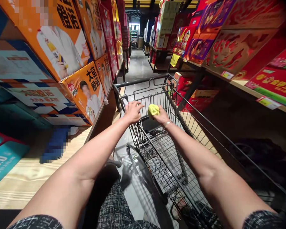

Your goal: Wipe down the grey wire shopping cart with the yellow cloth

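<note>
My right hand is closed around a crumpled yellow cloth, held over the basket of a dark wire shopping cart. To its left, my left hand holds nothing that I can see; its fingers are spread near the cart's side rim. Between the two hands there is a small gap. The cart's wire basket shows a folded grey panel below the cloth. A thin band circles my right wrist.
Orange drink cartons are stacked on a wooden shelf at left. Red gift boxes line the right shelf, above a dark lower space. A tiled aisle runs ahead between the shelves. A blue item lies on the left shelf.
</note>
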Demonstrator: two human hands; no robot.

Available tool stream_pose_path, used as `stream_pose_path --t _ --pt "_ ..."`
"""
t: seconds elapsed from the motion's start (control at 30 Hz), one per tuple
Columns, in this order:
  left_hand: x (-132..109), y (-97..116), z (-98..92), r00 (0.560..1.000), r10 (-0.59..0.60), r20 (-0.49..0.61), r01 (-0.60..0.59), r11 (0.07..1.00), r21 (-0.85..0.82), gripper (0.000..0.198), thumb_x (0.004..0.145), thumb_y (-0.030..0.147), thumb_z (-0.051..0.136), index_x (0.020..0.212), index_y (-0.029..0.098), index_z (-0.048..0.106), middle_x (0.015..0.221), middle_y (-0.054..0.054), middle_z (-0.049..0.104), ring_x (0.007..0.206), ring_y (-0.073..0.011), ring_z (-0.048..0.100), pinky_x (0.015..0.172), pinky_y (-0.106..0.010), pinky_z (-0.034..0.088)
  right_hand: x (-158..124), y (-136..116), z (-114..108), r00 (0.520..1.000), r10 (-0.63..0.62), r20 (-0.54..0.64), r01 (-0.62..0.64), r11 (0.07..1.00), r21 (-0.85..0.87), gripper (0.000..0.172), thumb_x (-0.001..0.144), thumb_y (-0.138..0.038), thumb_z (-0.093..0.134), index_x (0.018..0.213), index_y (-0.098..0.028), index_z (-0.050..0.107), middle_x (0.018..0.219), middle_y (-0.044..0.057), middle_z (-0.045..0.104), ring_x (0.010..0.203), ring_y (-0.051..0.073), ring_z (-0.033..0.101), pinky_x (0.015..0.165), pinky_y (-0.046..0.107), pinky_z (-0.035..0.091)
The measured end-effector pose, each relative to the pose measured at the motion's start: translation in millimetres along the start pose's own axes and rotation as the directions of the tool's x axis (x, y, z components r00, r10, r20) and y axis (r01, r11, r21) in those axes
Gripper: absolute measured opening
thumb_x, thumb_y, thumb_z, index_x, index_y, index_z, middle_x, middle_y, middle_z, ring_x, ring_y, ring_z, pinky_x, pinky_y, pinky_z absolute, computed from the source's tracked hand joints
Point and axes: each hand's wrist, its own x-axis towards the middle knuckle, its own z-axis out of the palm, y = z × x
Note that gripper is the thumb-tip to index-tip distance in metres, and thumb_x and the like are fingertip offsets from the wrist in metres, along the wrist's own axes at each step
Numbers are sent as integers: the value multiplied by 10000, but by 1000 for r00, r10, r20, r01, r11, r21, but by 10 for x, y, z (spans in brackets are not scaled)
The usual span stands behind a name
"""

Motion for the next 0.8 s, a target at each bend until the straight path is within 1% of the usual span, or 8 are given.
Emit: stream_pose_path --t 0.07,0.17,0.23,0.33,0.43,0.53,0.67,0.8 --pt "88 -123 -34 981 -141 -133 146 989 25 661 836 146 542 1470 332 515 1629 -40 366 1532 -317 229 1215 -564 248 232 -205 -25 986 -163 -32 151 959 -238 655 760 -111 626 1389 -242 497 1358 93 551 1266 284 496 1086 489 414" --pt "233 -230 -24 890 -355 -287 361 932 -34 764 877 282 573 1589 341 300 1693 -59 221 1573 -353 101 1208 -626 228 464 -457 46 925 -378 25 330 770 -546 691 842 -68 557 1488 -278 433 1395 104 515 1393 360 322 1127 576 310" --pt "318 -232 22 856 -441 -271 448 893 -40 820 902 376 568 1624 346 178 1716 -52 131 1582 -368 53 1200 -636 262 553 -510 166 901 -425 86 381 684 -622 609 890 -86 535 1461 -289 472 1411 110 492 1413 371 254 1129 587 294" --pt "405 -181 130 848 -503 -169 516 856 44 878 920 429 568 1640 340 73 1729 -39 -11 1588 -371 5 1194 -613 320 623 -426 375 889 -441 127 415 655 -632 494 940 -150 524 1407 -309 531 1508 93 386 1432 357 179 1123 561 327" --pt "457 -197 250 852 -496 -167 512 856 69 948 898 373 623 1643 317 40 1722 -56 -78 1591 -364 -32 1203 -584 338 627 -251 522 896 -425 126 407 673 -618 437 966 -209 520 1382 -333 561 1555 71 331 1415 355 191 1105 548 374" --pt "484 -315 341 876 -422 -234 446 893 56 986 867 282 655 1637 338 42 1718 -58 -85 1591 -351 -51 1217 -567 331 489 -8 595 913 -366 182 397 690 -605 405 959 -202 518 1329 -343 607 1519 65 391 1382 349 252 1076 516 424" --pt "481 -392 355 905 -386 -177 404 912 75 991 851 203 648 1631 387 66 1717 -16 -134 1589 -349 -67 1233 -565 309 -31 575 678 906 -252 339 413 697 -586 390 943 -154 496 1225 -354 676 1485 42 450 1398 327 271 1059 472 447" --pt "453 -284 291 869 -480 -119 487 872 40 996 843 145 648 1639 340 82 1702 -5 -236 1587 -334 -82 1270 -507 271 -606 1250 755 884 -94 459 381 715 -586 340 912 -161 547 1138 -348 719 1413 40 510 1363 291 353 1055 476 469"
